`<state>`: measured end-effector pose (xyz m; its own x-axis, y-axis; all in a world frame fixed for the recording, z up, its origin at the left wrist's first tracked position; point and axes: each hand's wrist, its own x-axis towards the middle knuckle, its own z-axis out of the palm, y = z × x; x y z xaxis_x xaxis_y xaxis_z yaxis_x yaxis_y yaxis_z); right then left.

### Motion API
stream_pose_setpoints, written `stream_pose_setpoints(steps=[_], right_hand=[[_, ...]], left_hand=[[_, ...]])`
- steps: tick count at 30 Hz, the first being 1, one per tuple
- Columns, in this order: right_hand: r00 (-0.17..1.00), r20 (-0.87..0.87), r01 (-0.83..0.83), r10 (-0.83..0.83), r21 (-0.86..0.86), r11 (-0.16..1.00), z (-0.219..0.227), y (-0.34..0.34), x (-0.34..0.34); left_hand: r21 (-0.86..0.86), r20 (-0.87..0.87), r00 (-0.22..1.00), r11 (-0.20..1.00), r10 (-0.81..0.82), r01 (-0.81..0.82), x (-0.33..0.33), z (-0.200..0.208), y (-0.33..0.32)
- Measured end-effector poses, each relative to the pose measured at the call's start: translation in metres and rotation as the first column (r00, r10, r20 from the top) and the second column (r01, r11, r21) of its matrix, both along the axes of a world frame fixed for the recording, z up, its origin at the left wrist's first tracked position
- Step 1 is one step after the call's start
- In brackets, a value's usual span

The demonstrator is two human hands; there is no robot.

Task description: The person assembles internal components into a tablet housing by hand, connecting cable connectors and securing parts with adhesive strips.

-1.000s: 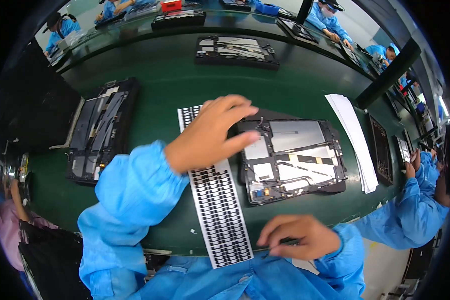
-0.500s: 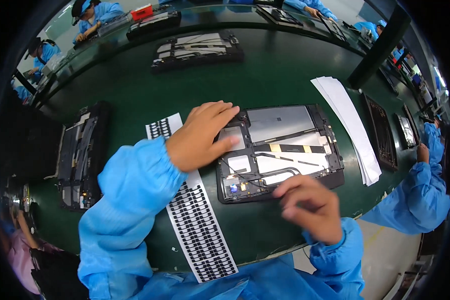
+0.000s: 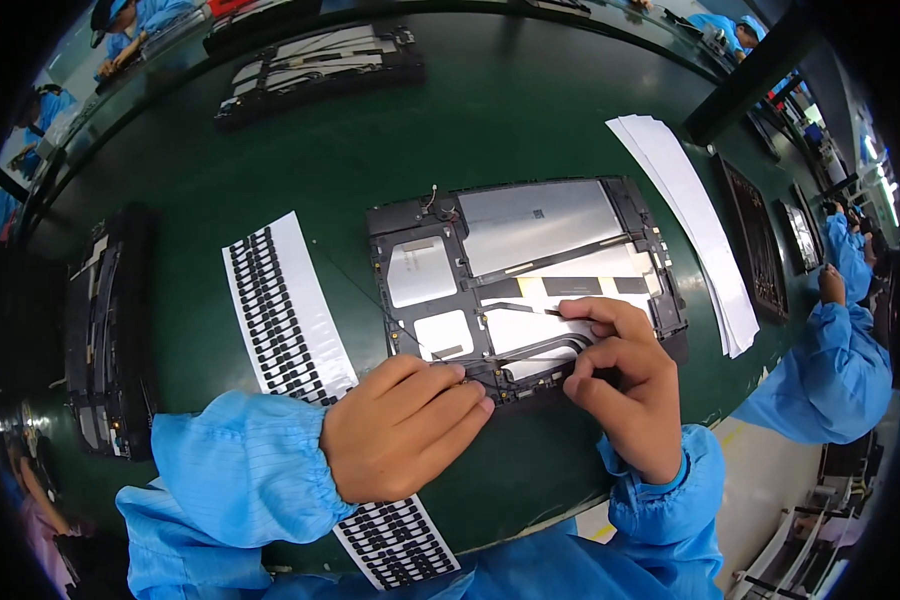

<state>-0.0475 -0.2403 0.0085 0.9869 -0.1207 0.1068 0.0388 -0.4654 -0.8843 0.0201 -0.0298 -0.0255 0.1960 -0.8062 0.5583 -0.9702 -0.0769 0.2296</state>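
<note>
An opened tablet-like device lies on the table in front of me, with silver panels, black cables and a black frame. My left hand is over its lower left corner, fingers close together and bent down; my thumb and what lies under the fingertips are hidden. A thin black wire loops out from the device's left side back towards those fingertips. At the lower edge, my right hand has its index finger stretched over the black cables, while thumb and middle finger meet in a pinch. Whatever they hold is too small to make out.
A white sheet of black stickers runs under my left forearm. White paper strips lie right of the device, beside a dark tray. Similar opened devices stand at the left and far side. Co-workers in blue sit around.
My left hand has come down from the device's upper left to its lower left corner, uncovering the silver panels there. My right hand has moved in onto the lower edge. The view has shifted.
</note>
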Motion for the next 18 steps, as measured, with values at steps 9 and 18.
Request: stream_pose_setpoints(steps=[9, 18], right_hand=[[0.999, 0.036, -0.016, 0.019, -0.092, 0.996, 0.0, 0.002, 0.002], [0.998, 0.065, -0.004, 0.013, -0.141, 0.99, -0.002, 0.004, 0.002]], left_hand=[[0.025, -0.004, 1.0, 0.999, 0.027, -0.027, 0.0, 0.004, 0.002], [0.052, 0.035, 0.999, 0.998, -0.037, 0.035, -0.006, 0.013, -0.009]])
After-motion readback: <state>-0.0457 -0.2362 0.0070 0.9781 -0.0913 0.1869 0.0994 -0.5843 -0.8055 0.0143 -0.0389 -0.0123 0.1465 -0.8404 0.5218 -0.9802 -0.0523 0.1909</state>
